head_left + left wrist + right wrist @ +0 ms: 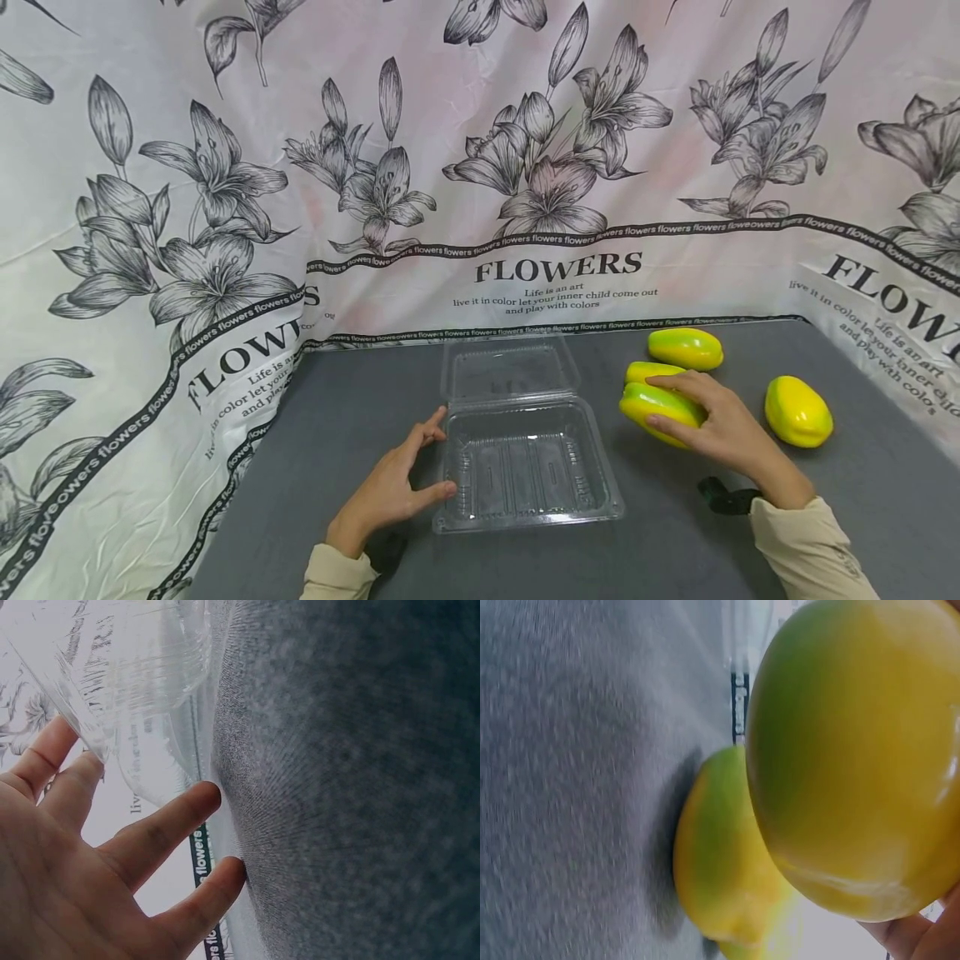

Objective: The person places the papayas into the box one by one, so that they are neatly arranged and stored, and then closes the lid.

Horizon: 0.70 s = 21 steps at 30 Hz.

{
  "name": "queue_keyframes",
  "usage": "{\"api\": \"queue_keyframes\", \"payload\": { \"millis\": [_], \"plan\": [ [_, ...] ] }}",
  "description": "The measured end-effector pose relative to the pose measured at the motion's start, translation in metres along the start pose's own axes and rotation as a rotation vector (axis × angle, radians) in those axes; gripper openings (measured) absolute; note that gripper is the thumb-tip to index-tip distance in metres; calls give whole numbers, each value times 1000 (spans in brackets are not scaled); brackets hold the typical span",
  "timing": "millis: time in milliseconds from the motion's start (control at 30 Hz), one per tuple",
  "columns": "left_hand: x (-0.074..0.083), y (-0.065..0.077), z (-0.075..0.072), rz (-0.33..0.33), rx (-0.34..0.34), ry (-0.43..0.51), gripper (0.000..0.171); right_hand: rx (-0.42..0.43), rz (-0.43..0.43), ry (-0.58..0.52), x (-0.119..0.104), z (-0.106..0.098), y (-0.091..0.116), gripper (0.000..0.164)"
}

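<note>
A clear plastic clamshell box (528, 527) lies with its lid (510, 346) folded back. My left hand (397, 479) is at the box's left side, its fingers spread and fairly straight. Thumb and fingertips reach the rim; in the left wrist view, two fingers of the left hand (82, 855) touch the clear plastic edge. To the right of the box, my right hand (720, 429) grips a yellow-green mango (648, 406). In the right wrist view this held mango (855, 765) is raised off the table, and its far side is hidden.
Directly behind the held fruit is another mango (648, 371), partly covered. One mango (685, 348) lies at the back, and a yellower mango (798, 411) lies right of my right hand. The grey table (337, 400) meets a flower-printed curtain (555, 283) at the back and sides.
</note>
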State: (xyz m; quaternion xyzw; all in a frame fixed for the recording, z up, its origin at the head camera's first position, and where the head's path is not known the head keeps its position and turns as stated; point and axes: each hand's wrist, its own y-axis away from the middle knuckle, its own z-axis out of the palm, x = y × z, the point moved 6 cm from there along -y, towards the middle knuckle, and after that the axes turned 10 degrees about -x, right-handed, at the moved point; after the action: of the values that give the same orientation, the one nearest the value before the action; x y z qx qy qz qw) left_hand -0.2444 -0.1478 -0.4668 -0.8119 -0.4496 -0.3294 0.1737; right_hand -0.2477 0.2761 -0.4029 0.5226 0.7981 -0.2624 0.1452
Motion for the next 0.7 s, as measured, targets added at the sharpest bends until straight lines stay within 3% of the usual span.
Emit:
{"api": "queue_keyframes", "payload": {
  "millis": [533,700],
  "plan": [
    [0,0,-1,8,11,-5,99,32,-135,-1,-29,11,-18,51],
    [0,0,-1,14,11,-7,99,15,-139,-23,-34,13,-20,52]
  ]
}}
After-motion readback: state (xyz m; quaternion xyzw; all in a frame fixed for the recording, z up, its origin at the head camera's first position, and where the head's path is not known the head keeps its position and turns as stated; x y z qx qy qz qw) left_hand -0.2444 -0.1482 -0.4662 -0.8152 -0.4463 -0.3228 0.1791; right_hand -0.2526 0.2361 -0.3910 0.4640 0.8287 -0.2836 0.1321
